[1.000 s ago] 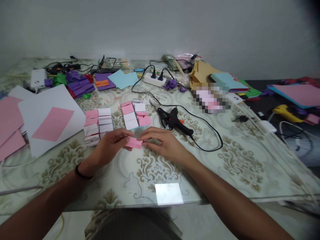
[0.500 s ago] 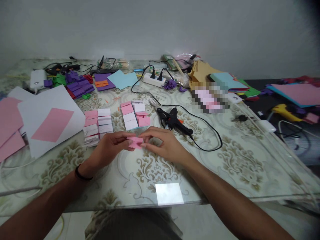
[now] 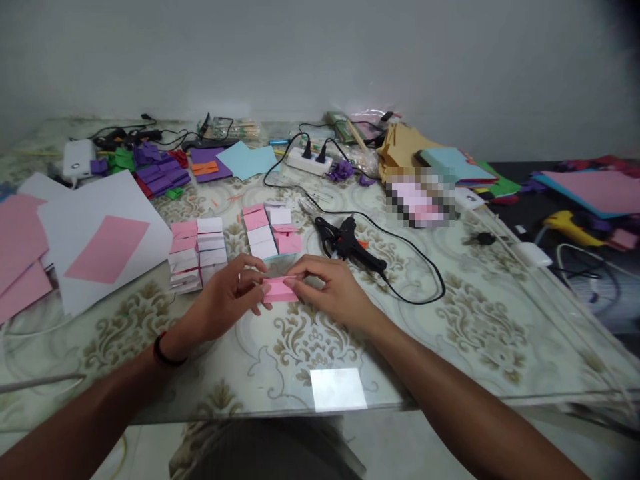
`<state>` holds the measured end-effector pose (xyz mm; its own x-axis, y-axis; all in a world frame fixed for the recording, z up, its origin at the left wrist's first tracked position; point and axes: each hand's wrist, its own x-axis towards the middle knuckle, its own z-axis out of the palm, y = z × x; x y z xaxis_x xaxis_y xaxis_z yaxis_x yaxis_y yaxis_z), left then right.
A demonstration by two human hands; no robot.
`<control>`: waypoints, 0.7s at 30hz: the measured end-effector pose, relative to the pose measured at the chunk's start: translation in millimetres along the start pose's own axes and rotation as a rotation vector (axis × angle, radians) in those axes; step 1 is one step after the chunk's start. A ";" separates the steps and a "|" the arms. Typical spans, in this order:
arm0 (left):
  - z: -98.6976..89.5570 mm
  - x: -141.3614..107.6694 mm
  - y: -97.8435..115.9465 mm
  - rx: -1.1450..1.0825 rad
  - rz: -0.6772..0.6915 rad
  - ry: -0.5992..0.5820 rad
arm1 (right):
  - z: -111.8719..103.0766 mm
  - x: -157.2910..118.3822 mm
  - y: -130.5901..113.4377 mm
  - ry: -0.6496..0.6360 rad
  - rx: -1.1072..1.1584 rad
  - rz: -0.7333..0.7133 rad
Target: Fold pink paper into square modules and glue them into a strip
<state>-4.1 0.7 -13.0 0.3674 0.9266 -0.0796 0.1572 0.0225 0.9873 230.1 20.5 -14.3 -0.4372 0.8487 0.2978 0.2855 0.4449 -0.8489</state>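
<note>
Between both hands is a small folded piece of pink paper (image 3: 280,291), with crease lines running along its length. My left hand (image 3: 235,293) pinches its left end between thumb and fingers. At the right end, my right hand (image 3: 330,287) grips it, thumb on top. Just beyond the paper lies a block of pink and white folded paper squares (image 3: 261,241). A second such block of folded squares (image 3: 197,253) rests beyond my left hand. A black glue gun (image 3: 347,241) lies on its side past my right hand, its cord looping to the right.
White sheets (image 3: 120,193) with a pink rectangle on top lie at the left. A white power strip (image 3: 309,161) with two plugs sits at the back, near purple folded papers (image 3: 160,172). Brown, blue and green papers are stacked at the back right. The glass-topped table's front edge is close.
The pink paper has been opened out wider and flatter, and moved slightly right. My left fingers have spread and shifted a little; my right hand still grips its end.
</note>
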 end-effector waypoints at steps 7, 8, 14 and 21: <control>-2.9 0.1 4.4 0.279 0.169 0.085 | -1.3 1.5 -0.5 -0.043 0.010 0.023; -2.4 -0.3 4.0 0.274 0.165 0.067 | -1.3 1.4 -0.3 -0.049 0.013 0.025; 1.3 -3.5 -3.7 0.196 0.048 -0.055 | 1.2 0.1 -1.3 -0.030 0.008 0.056; 2.4 -1.8 1.0 0.052 0.022 0.026 | -30.7 6.1 1.3 0.101 -0.151 0.082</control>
<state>-2.4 -1.9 -12.2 0.3476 0.9361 -0.0536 0.1966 -0.0169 0.9803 254.0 35.0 -0.2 -0.3216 0.9048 0.2790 0.4444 0.4044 -0.7994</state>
